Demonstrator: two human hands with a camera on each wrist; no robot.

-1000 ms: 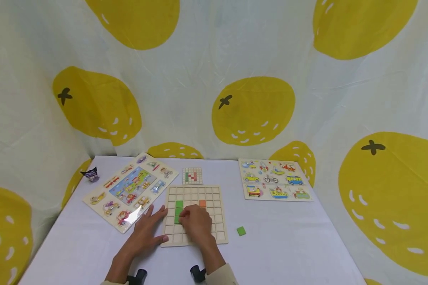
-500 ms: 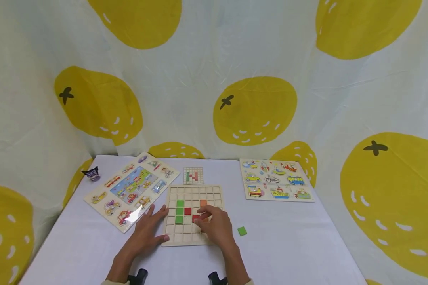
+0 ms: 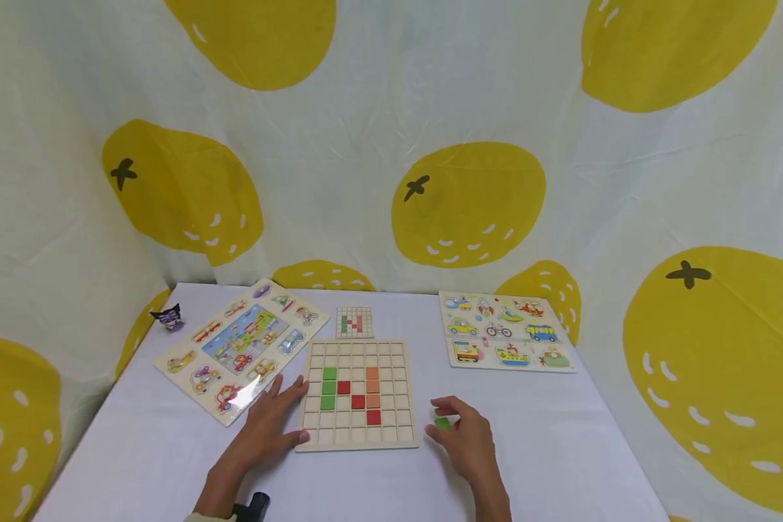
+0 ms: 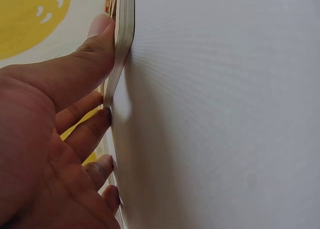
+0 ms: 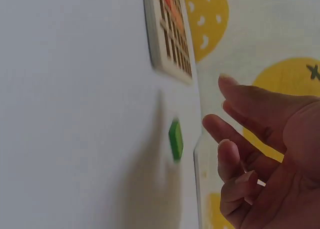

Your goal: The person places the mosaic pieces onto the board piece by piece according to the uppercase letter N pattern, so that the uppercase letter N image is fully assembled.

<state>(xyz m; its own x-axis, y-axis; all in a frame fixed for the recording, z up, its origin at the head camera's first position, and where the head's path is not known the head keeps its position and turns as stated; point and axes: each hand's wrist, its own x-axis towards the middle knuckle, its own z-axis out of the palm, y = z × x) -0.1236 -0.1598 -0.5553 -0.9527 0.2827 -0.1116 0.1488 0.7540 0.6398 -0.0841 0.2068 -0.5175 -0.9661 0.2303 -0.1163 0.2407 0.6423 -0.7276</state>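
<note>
A wooden grid board point(image 3: 359, 436) lies at the table's middle, with green tiles point(image 3: 328, 387) in a left column, red tiles point(image 3: 357, 401) on a slant and orange tiles point(image 3: 373, 387) in a right column. Against its left edge rests my left hand point(image 3: 266, 428), fingers spread; the left wrist view shows the thumb point(image 4: 97, 41) touching the board's side. My right hand point(image 3: 470, 442) hovers above a loose green tile point(image 3: 442, 423), right of the board. In the right wrist view, that tile point(image 5: 175, 140) lies on the table, apart from the parted thumb and fingers.
Behind the board lies a small pattern card point(image 3: 354, 322). A vehicle puzzle point(image 3: 241, 348) lies slanted at left, close to my left hand. Another vehicle puzzle point(image 3: 505, 332) lies at back right. A small dark purple object point(image 3: 168, 319) sits at the far left edge.
My right hand has moved from the board's grid rightward to the loose green tile, uncovering red and orange tiles. My left hand has stayed at the board's left edge.
</note>
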